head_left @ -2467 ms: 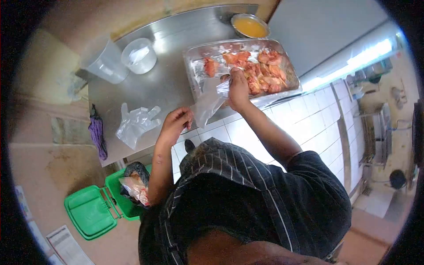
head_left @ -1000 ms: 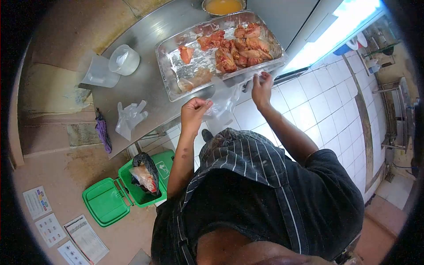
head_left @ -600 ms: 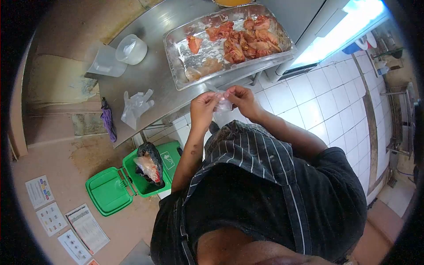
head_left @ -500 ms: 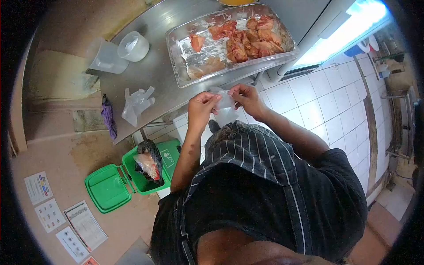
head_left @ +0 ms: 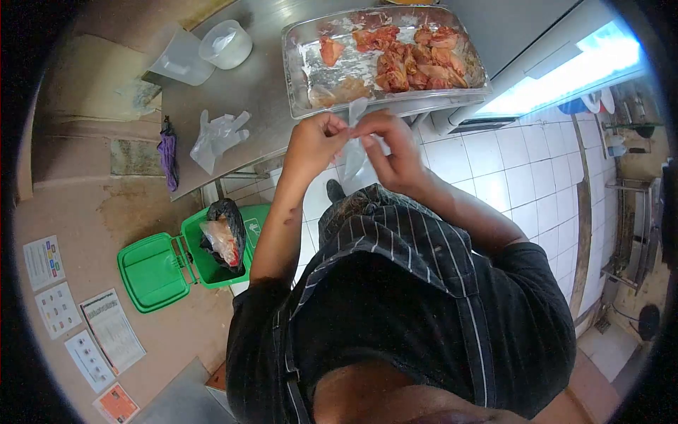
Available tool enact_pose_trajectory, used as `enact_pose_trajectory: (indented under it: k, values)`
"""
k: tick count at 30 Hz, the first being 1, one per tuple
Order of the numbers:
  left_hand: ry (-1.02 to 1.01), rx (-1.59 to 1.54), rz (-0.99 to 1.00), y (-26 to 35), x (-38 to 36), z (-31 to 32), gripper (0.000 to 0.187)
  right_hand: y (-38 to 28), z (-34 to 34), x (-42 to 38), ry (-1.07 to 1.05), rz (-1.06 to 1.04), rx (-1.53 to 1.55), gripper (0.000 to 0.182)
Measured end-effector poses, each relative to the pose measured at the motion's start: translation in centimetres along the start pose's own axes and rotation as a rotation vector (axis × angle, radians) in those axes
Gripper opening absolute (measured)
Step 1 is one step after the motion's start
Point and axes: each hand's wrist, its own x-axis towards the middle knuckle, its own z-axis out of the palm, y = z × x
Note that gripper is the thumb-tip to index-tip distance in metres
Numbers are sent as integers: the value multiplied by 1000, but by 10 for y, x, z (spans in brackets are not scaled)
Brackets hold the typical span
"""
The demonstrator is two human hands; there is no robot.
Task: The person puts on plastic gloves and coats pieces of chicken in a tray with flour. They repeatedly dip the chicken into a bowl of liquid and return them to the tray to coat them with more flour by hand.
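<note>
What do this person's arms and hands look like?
The sleeves are short and black. The left forearm is bare, with a couple of small marks; the right forearm is bare too. The left hand and right hand look ungloved, with no watch showing.

Right of the rectangular silver metal tray (head_left: 304, 74), a long white strip (head_left: 597, 67) glares, overexposed; below the tray, glossy white square tiles (head_left: 498, 148) gleam and the translucent plastic glove (head_left: 357, 166) lacks crisp detail. Blackened fisheye edges bend outlines.
</note>
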Motion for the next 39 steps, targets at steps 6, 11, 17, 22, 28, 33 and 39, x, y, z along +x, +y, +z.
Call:
enact_pose_trajectory:
  k: [6,11,17,22,28,33,39]
  values:
    - [70,-256,65,12,4,-5,11,11,5,6,-288,552,0,13]
    - [196,106,222,19,-13,15,6,44,14,-18,124,1305,1181,28]
    - [231,194,258,34,-36,49,11,17,7,0,387,1173,1317,35]
    - [288,145,436,36,-40,63,13,13,9,-9,305,1215,1166,34]
    - [265,188,641,44,-43,71,18,4,1,2,307,1061,1564,57]
    - [136,147,658,50,-41,72,15,31,-4,-14,329,953,1342,53]
    - [65,109,732,57,-40,72,15,45,-6,-10,370,939,1270,53]
